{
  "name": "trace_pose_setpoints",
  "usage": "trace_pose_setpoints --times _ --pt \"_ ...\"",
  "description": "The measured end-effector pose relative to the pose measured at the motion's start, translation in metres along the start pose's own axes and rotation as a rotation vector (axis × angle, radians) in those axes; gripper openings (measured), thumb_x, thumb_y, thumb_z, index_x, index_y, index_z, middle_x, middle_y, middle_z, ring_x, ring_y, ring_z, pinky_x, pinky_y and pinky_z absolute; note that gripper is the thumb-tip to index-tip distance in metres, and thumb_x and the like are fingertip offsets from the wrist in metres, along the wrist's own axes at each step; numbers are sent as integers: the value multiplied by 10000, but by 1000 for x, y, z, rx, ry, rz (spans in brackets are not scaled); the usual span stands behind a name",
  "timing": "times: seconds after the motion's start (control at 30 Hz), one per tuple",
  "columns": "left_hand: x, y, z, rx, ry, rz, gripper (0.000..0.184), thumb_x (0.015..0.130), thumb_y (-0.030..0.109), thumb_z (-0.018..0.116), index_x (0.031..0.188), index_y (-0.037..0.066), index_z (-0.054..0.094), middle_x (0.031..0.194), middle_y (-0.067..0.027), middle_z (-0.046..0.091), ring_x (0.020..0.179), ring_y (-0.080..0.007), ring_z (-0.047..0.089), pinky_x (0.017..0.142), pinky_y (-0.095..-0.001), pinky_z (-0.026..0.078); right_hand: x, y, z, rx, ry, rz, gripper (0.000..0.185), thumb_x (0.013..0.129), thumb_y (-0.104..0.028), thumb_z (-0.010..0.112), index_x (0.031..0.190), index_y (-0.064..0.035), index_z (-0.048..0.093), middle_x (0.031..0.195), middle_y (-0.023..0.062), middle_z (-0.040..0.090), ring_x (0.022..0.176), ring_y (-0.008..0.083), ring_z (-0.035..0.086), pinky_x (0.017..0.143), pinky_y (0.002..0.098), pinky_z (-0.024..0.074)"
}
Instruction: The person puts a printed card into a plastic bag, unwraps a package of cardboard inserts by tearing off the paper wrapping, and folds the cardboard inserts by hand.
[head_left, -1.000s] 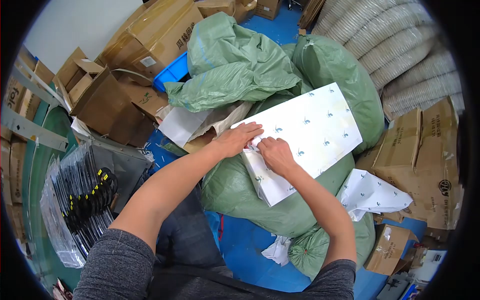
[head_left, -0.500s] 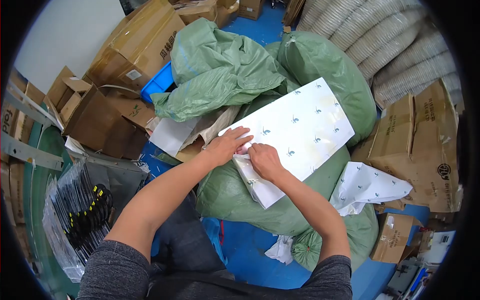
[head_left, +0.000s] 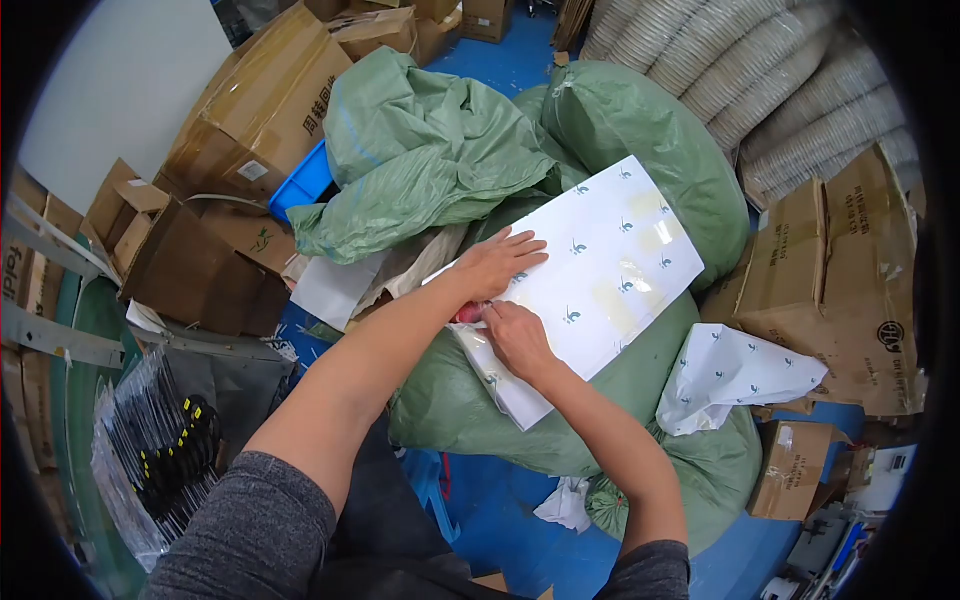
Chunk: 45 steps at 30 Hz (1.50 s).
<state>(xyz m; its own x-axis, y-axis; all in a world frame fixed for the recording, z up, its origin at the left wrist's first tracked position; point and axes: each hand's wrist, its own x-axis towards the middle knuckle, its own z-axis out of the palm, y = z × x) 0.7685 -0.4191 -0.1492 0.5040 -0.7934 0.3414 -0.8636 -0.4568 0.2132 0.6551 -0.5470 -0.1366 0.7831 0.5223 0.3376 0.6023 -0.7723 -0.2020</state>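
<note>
I'm pressing sheet [head_left: 610, 255] w/ open L hand [head_left: 492, 268], prob. steadying it. R hand's [head_left: 522, 342] curling at edge; can't tell grip.

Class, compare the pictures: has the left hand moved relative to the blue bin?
Yes: the left hand has moved right and slightly up the view relative to the blue bin, reaching farther across the printed white sheet.

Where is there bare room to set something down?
The printed white sheet under the left hand is bare toward the upper-right green sack. Blue floor shows left of the crumpled paper. Upper left is crowded: open carton, blue bin, taped box.
</note>
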Motion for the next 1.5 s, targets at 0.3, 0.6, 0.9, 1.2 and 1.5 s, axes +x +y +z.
trace_pose_setpoints --times 0.3,0.6,0.9,1.2,1.5 --pt "-6 -3 9 -7 10 -108 522 897 97 498 1415 157 513 1535 65 451 1458 -140 347 1232 -416 198 14 2 -6 -57 -194 -95 98 847 -118 596 889 -30 587 889 142 601 761 279 613 686 359 499" --pt "-6 -5 12 -13 16 -138 539 881 91 507 1415 163 513 1529 81 454 1460 -119 337 1229 -416 205 2 4 -16 -24 -33 -220 78 839 -119 571 872 -49 567 829 124 567 732 274 584 679 364 481" --pt "-8 -10 13 -52 40 -126 545 872 89 510 1412 163 514 1525 80 459 1463 -125 334 1234 -421 200 30 33 -30 -19 -388 -218 97 841 -150 603 862 -56 595 812 95 588 697 268 590 649 367 471" --pt "-6 -7 15 -39 52 -120 541 879 88 504 1415 159 511 1524 76 461 1463 -128 334 1235 -422 200 11 32 -28 -73 -311 -258 135 819 -192 667 841 -70 614 801 85 607 655 255 567 637 373 455" --pt "-10 -3 18 -7 91 -136 500 895 113 501 1391 169 536 1503 95 484 1452 -109 346 1219 -426 224 -16 -6 -49 -85 -117 -80 128 788 -175 685 824 -79 609 727 77 574 682 249 532 641 371 440"
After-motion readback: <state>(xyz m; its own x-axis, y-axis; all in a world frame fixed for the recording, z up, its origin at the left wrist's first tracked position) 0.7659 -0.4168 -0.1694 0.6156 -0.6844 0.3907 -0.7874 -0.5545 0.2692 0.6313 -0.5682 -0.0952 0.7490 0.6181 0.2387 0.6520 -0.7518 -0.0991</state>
